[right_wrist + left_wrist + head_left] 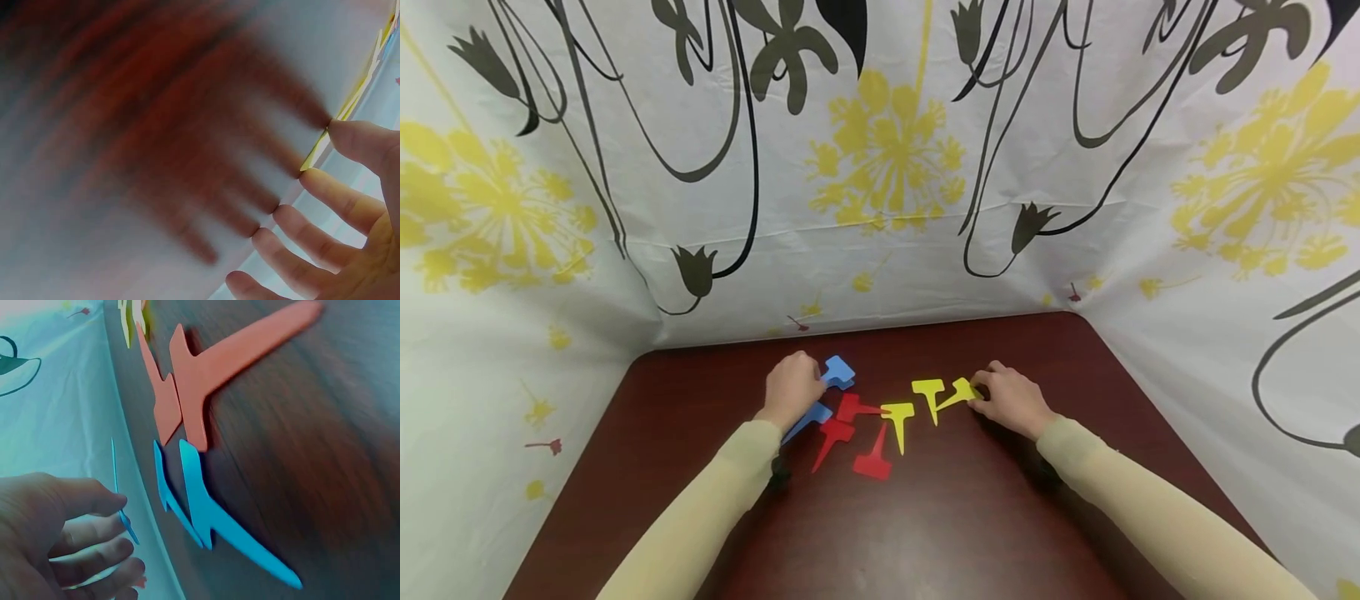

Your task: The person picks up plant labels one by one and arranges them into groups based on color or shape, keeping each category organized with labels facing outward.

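Left hand (793, 387), left of centre, pinches 1 blue tag (838, 368); right hand (1011, 400), right of centre, pinches 1 yellow tag (962, 389) by its broad end; step apparently grouping by colour, next move likely calling for level placement

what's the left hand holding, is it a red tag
No, the left hand pinches a blue tag between thumb and finger.

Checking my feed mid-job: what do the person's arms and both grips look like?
The long, plain, pale-yellow fabric left sleeve and matching right sleeve show no markings. The bare human left grip and right grip show no gloves or rings. A small dark object sits by the left sleeve's end, too dim to identify.
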Demonstrator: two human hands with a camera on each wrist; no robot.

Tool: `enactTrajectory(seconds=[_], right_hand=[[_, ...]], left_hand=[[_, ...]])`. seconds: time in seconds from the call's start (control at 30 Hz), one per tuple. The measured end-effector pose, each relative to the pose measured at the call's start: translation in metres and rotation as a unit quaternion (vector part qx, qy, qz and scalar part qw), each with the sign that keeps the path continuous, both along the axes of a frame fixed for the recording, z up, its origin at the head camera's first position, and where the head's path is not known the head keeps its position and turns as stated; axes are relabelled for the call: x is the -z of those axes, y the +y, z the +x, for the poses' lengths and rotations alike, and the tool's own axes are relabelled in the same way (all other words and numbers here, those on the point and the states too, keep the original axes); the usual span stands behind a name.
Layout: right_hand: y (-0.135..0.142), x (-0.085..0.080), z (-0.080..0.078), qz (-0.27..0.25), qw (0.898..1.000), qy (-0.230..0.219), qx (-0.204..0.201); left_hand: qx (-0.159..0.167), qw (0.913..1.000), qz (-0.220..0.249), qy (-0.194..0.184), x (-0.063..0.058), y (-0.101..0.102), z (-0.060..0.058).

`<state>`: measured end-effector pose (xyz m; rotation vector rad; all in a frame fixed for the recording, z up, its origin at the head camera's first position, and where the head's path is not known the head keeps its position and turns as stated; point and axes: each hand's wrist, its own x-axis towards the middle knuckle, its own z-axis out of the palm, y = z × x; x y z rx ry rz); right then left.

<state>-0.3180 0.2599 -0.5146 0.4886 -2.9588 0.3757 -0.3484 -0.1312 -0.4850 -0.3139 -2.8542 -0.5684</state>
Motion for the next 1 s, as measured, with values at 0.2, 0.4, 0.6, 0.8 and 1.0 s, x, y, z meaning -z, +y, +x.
enactTrajectory(seconds=[0.2, 0.4, 0.6, 0.8, 1.0], right_hand=[[-0.001, -0.003, -0.001, 0.001, 1.0, -0.013, -0.003], [-0.001, -0.004, -0.002, 0.007, 1.0, -0.008, -0.002], [-0.004, -0.001, -0.003, 0.009, 1.0, -0.009, -0.009], [-0.003, 0.0, -0.002, 0.008, 1.0, -0.006, -0.006], [-0.002, 0.001, -0.001, 0.007, 1.0, -0.004, -0.006]], left_hand=[[-0.055, 0.9982, 0.024, -0.001, -0.002, -0.023, 0.03], [-0.105, 0.9938, 0.033, -0.015, -0.001, -0.047, 0.056], [-0.131, 0.9902, 0.037, -0.029, 0.005, -0.071, 0.086], [-0.152, 0.9865, 0.045, -0.042, 0.016, -0.092, 0.111], [-0.186, 0.9791, 0.036, -0.075, 0.021, -0.111, 0.129]])
